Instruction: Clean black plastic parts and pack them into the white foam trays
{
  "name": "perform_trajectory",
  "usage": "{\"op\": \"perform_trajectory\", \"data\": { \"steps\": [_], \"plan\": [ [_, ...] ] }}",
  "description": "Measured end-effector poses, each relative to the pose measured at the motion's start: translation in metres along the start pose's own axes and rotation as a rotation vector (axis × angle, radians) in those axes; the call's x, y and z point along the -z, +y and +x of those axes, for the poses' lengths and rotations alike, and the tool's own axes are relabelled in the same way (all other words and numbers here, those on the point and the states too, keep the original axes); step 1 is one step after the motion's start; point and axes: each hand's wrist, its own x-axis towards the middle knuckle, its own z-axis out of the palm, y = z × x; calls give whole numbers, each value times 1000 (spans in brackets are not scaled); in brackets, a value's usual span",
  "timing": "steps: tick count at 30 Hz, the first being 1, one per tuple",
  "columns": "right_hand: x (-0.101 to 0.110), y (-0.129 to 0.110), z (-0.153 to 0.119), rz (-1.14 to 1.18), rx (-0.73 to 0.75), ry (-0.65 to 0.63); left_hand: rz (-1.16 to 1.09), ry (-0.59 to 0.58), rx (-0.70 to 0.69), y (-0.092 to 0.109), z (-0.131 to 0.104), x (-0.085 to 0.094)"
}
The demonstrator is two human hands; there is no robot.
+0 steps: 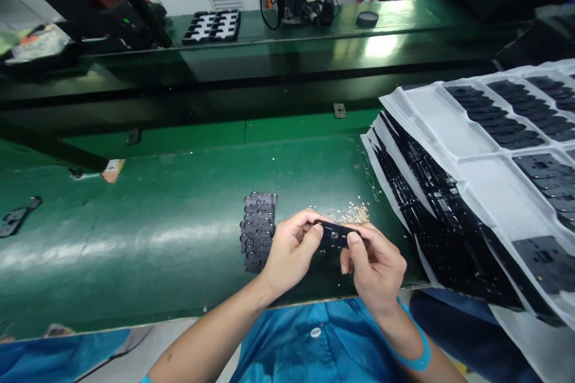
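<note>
Between both hands, above the near edge of the green bench, is a small black plastic part (333,234) with a squarish opening near its middle. My left hand (294,245) pinches its left end between thumb and fingers. The right end is gripped by my right hand (375,257), thumb on the face towards me. Just left of my left hand lies a stack of similar dark parts (258,224) in an overlapping row. Behind my right hand is a small heap of tiny pale pieces (356,213), some scattered on the bench.
Piled trays (480,161) with black parts in white compartments fill the right side. A loose dark part (20,216) lies far left, and a small plate (339,110) near the back ledge. A black-and-white tray (212,26) rests on the rear shelf (269,48).
</note>
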Motion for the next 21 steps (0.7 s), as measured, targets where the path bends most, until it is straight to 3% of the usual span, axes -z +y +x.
{"op": "perform_trajectory", "data": {
  "steps": [8, 21],
  "plan": [
    [1, 3, -1, 26, -54, 11, -35, -65, -18, 0, -5, 3],
    [4, -1, -4, -22, 38, -109, -111, 46, 36, -4, -7, 1]
  ]
}}
